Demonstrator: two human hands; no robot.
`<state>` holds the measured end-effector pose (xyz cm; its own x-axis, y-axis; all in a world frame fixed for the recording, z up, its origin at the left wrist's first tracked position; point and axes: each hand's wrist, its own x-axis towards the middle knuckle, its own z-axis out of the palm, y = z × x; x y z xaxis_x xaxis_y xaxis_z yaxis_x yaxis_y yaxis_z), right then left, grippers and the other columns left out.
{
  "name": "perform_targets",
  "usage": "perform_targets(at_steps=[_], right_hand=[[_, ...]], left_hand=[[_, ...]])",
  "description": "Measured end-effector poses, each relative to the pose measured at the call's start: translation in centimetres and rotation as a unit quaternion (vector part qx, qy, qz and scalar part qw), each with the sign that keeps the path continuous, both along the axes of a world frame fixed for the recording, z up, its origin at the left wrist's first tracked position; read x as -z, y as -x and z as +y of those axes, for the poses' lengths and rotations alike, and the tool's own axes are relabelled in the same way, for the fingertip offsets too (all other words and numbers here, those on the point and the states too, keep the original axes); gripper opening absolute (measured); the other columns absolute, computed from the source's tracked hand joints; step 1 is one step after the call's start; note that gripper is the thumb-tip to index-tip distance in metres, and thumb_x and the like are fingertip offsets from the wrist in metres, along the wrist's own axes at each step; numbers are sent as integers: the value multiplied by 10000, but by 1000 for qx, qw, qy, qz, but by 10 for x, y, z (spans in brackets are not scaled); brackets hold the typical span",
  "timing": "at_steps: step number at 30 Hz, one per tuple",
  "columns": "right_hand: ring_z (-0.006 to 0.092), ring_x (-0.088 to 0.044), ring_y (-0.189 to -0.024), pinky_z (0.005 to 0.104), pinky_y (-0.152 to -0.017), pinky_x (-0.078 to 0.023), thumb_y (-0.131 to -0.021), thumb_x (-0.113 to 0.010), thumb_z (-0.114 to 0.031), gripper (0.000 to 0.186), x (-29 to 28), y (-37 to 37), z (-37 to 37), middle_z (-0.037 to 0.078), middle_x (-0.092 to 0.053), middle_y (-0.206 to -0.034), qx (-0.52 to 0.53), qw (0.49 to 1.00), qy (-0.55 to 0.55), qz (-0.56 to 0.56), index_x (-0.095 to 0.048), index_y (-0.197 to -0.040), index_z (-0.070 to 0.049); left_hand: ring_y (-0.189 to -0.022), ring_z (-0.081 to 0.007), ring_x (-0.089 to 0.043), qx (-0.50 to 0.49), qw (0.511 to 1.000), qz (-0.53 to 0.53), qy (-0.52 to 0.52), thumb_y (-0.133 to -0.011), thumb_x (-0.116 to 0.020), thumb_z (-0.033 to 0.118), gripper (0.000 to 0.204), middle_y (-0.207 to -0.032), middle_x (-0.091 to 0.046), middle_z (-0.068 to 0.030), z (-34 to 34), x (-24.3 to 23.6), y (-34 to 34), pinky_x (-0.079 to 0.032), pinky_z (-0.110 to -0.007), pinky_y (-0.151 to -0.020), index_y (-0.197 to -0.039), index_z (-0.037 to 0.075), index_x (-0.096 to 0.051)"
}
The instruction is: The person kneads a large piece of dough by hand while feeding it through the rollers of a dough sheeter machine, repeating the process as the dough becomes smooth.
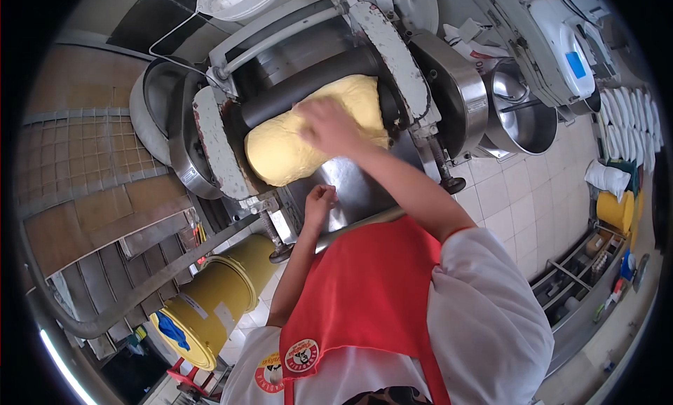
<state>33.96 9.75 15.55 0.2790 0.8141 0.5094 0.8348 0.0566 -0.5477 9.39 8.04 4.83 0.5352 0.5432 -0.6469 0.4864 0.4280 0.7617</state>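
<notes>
A thick yellow slab of dough [266,154] lies against the dark roller [280,92] of a dough-sheeting machine, over its shiny steel feed plate [364,195]. My right hand [328,125] is on the middle of the dough, its fingers smeared by motion. Below the dough, my left hand [320,202] is at the steel plate, fingers curled together; whether anything is in them I cannot make out.
Painted side frames [221,142] flank the roller. At left are a wire rack [91,153] and yellow drums [207,307]; at right, steel mixing bowls [526,125], stacked white sacks [624,118] and a low shelf [575,279] along the tiled floor [519,209].
</notes>
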Motion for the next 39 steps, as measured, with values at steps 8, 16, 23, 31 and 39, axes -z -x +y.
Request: perform_targets(at_steps=[8, 16, 23, 31, 39], right_hand=[[413, -398, -1457, 442, -1212, -331, -808, -781, -216, 757, 145, 75, -186, 247, -436, -1550, 57, 912, 262, 310, -480, -1462, 18], [282, -564, -1316, 343, -1104, -449, -698, -870, -184, 831, 144, -16, -77, 198, -588, -1430, -75, 799, 358, 477, -543, -1436, 12], [263, -665, -1147, 362, -982, -530, -764, -815, -104, 654, 113, 25, -86, 153, -690, -1259, -40, 700, 120, 703, -597, -1366, 28], [297, -619, -1104, 391, -982, -509, -797, -837, -151, 637, 0, 34, -96, 163, -633, -1202, 186, 874, -92, 440, -534, -1326, 30], [325, -496, -1383, 379, -1091, -471, -705, -907, -164, 860, 188, 41, -180, 208, -484, -1493, 276, 878, 243, 305, -489, -1449, -55]], left_hand=[[-1457, -345, -416, -88, 982, 165, 21, -822, -876, 325, 1071, -1647, -310, -200, 13, 54, 16, -480, -496, -1054, -1602, 16, -210], [-1385, -289, -482, -23, 996, -80, 14, -776, -913, 162, 849, -1462, -563, -124, 68, 30, -33, -339, -443, -1175, -1489, 14, -476], [-1295, -231, -588, -124, 981, -145, 38, -941, -785, 223, 617, -1417, -613, -94, 41, -60, -33, -471, -425, -1095, -1452, 9, -513], [-1153, -166, -622, -245, 935, -254, -32, -1006, -690, 303, 396, -1245, -663, -32, 29, -103, -31, -504, -362, -944, -1333, 96, -603], [-1336, -291, -520, -147, 979, 85, -111, -779, -902, 192, 785, -1427, -563, -153, -21, 35, 7, -424, -419, -1103, -1429, -5, -509]])
